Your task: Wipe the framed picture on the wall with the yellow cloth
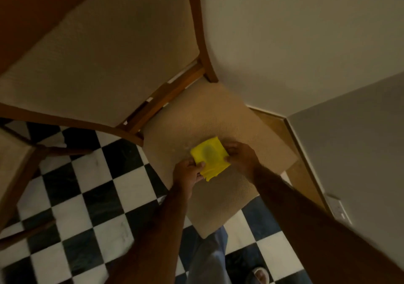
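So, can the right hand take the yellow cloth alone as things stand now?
Probably yes. The right hand already grips one edge of the yellow cloth above the chair seat; only the left hand also holds it.

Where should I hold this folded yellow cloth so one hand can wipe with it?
Probably take the cloth along the right edge, where the right hand already pinches it, coming from the right. It is folded into a thick square, so the layers there stay together; the lower corner by the left hand fans loose.
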